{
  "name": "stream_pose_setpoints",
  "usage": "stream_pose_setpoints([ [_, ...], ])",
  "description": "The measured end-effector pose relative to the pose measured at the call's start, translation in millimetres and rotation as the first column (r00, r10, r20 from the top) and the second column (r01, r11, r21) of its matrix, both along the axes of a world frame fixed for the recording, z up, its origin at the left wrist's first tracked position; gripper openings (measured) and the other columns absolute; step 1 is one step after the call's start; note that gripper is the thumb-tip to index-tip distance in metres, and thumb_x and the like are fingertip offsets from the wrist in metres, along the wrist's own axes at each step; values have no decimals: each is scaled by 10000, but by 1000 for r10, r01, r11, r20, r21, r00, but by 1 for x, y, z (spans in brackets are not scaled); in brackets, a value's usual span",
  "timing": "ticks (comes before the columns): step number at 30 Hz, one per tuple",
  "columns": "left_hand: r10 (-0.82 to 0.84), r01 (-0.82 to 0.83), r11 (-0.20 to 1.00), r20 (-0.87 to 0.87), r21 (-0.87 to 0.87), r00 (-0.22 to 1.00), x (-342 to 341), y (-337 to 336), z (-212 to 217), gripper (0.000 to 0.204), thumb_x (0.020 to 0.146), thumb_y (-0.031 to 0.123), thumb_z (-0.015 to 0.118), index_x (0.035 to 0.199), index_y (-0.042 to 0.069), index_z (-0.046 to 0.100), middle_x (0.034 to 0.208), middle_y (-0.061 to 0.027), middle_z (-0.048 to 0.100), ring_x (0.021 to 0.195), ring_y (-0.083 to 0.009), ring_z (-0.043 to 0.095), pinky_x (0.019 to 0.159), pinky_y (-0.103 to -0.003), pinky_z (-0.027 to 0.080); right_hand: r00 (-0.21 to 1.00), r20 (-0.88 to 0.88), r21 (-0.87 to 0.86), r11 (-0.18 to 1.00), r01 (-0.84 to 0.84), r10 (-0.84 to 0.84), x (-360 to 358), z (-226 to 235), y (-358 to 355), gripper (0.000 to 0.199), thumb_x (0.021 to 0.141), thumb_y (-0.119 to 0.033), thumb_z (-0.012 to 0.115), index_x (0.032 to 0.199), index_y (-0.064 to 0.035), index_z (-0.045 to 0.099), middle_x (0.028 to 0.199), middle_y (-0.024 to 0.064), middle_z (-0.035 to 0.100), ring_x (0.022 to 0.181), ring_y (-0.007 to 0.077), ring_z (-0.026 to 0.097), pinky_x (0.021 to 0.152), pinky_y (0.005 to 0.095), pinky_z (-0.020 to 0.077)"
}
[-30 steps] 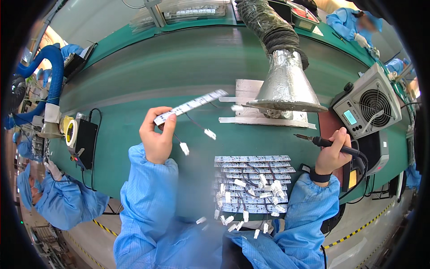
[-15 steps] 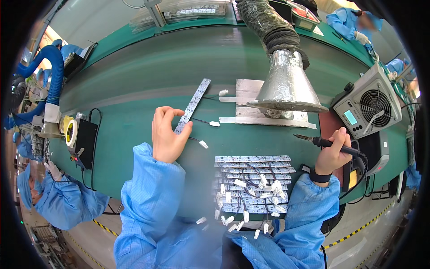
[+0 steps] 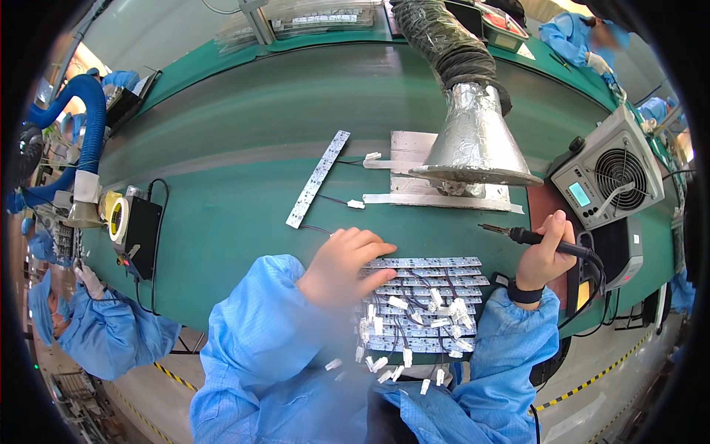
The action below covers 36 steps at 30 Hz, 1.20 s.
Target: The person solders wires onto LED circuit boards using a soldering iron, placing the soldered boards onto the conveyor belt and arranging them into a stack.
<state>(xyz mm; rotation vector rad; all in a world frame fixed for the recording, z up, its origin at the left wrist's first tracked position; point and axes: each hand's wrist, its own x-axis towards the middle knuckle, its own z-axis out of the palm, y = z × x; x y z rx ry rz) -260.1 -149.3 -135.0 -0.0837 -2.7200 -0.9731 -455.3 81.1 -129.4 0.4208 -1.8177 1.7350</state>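
My right hand [image 3: 543,255] is closed around a soldering iron [image 3: 526,234], its tip pointing left over the green mat. At the upper left end of a stack of white circuit board strips [image 3: 436,281] is my left hand [image 3: 347,265], thumb and forefinger apart over the end of the top strips. Whether the fingertips touch a strip I cannot tell. Dark wires with white connectors [image 3: 462,312] lie over the stack. One separate strip [image 3: 318,180] rests slantwise farther off, its wired connectors to the right.
A foil-covered exhaust hood [image 3: 481,140] hangs over a pale plate [image 3: 403,181]. At right stands a soldering station with a fan [image 3: 580,181]. A black box with a yellow ring [image 3: 137,233] and a blue hose [image 3: 92,122] are at left. Co-workers sit at left and far right.
My left hand has let go of the slanted strip and moved right and nearer to the stack. The soldering iron has shifted slightly left.
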Motion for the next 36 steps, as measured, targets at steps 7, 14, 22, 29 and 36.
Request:
stream_pose_setpoints([
  [7, 5, -6, 1000, 44, 26, 999, 2, -1, -2, 276, 818, 210, 729, 1043, 55, 692, 922, -70, 602, 880, -243, 562, 796, -350, 422, 1000, -19, -22, 1000, 12, -12, 1, 1, -5, 427, 969, -188, 570, 592, -24, 456, 556, -30, 410, 545, 50, 337, 497, 236, 239],
  [14, -3, -3, 997, 82, 72, 997, 2, 1, 4, 231, 812, 193, 724, 1002, 64, 706, 903, -62, 588, 891, -234, 560, 783, -338, 414, 1000, -26, -15, 1000, 16, -16, 2, 4, -4, 417, 970, -182, 566, 599, -23, 463, 565, -31, 415, 549, 50, 340, 499, 236, 243],
  [22, 37, -46, 990, 66, 135, 997, 1, 1, -1, 219, 814, 169, 713, 992, 42, 706, 887, -88, 652, 834, -242, 578, 764, -333, 416, 999, 5, -33, 999, -31, 31, 4, 3, -1, 359, 966, -158, 560, 644, -10, 500, 602, -9, 462, 578, 62, 378, 548, 239, 267],
  [29, 113, -121, 963, 48, 242, 992, 0, 3, 1, 220, 823, 123, 694, 1007, 2, 694, 871, -133, 667, 801, -262, 591, 760, -347, 440, 1000, 2, -48, 999, -22, 22, 7, 7, -2, 394, 976, -163, 547, 621, -15, 461, 594, 2, 451, 582, 67, 379, 558, 242, 278],
  [36, 200, -189, 948, -19, 255, 980, -2, 10, -1, 300, 809, 86, 704, 1082, -26, 654, 881, -141, 636, 816, -282, 600, 740, -357, 460, 1000, 4, -49, 999, -12, 13, 9, 11, -4, 405, 982, -150, 533, 611, -17, 438, 588, 7, 433, 584, 73, 387, 566, 240, 297],
])
